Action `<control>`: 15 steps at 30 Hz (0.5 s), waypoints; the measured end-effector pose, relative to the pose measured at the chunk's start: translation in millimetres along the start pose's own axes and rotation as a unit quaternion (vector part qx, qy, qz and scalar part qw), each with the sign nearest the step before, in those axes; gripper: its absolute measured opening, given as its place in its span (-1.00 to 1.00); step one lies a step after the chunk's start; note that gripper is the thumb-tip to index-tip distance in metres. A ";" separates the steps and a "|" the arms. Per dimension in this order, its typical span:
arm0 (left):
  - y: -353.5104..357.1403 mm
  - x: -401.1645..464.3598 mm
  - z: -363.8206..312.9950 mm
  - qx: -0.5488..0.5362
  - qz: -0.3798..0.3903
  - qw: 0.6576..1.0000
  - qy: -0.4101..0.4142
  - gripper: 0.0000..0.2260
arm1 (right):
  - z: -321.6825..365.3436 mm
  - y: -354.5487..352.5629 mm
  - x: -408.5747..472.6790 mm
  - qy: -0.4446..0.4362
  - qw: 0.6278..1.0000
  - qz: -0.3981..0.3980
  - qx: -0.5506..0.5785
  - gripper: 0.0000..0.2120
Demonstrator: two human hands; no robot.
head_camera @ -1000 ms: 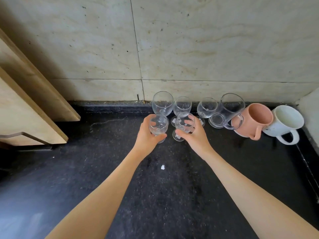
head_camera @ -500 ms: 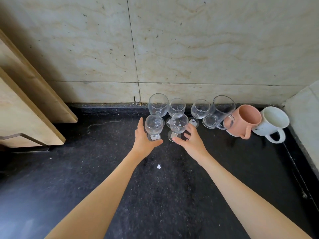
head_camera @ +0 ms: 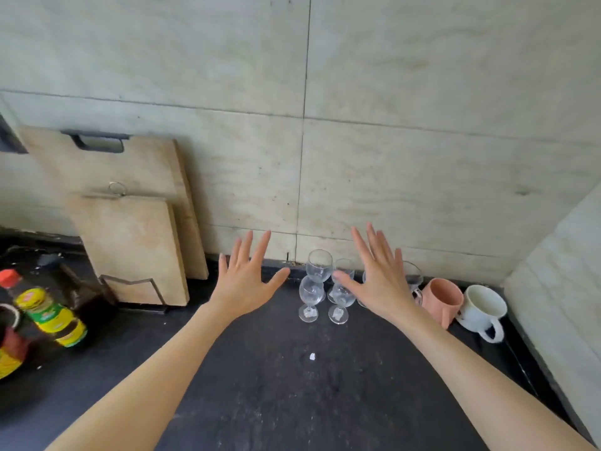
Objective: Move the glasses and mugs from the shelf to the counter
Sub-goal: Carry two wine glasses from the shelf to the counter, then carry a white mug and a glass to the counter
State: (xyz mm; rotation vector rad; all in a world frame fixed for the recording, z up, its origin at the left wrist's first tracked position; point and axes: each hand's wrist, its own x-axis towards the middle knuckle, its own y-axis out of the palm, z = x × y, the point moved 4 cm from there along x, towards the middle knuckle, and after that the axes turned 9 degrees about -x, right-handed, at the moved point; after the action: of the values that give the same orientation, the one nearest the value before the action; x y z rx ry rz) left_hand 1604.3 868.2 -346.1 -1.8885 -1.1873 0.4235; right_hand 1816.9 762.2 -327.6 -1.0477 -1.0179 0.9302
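Observation:
Several clear stemmed glasses stand grouped on the black counter (head_camera: 266, 385) by the wall: a front left glass (head_camera: 311, 297), a front right glass (head_camera: 340, 302) and a taller back glass (head_camera: 319, 264). To their right stand a pink mug (head_camera: 445, 299) and a white mug (head_camera: 483, 309). My left hand (head_camera: 245, 279) hovers left of the glasses, fingers spread, holding nothing. Raised over the group, my right hand (head_camera: 377, 281) is also spread and empty, and it hides some glasses behind it. No shelf is in view.
Two wooden cutting boards (head_camera: 130, 242) lean on the tiled wall at the left in a rack. Sauce bottles (head_camera: 48, 315) stand at the far left. A small white scrap (head_camera: 312, 357) lies on the counter. A side wall (head_camera: 559, 275) closes the right.
Both hands let go of the two front glasses, which now stand on the counter, and rose with fingers spread. The view tilted up and left, bringing the boards and bottles in.

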 end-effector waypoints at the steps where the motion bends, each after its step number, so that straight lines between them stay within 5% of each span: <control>1: -25.2 -6.0 -5.3 0.024 -0.034 0.999 0.014 -0.32 | 15.7 -15.5 5.9 -0.027 0.999 -0.018 -0.021 -0.21; 8: -173.7 -100.9 -23.0 0.178 -0.198 0.964 -0.018 -0.37 | 133.4 -100.3 5.8 -0.192 0.974 -0.106 -0.050 -0.20; 15: -224.8 -269.1 -27.1 0.217 -0.279 0.925 -0.139 -0.37 | 256.5 -125.3 -75.0 -0.352 0.929 -0.118 0.009 -0.18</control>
State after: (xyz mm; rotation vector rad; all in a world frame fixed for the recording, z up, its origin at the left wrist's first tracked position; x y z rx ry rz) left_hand 1360.6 668.1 -190.1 -1.0720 -1.5980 0.5865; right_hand 1566.3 720.5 -177.4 -0.5468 -1.6818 1.1377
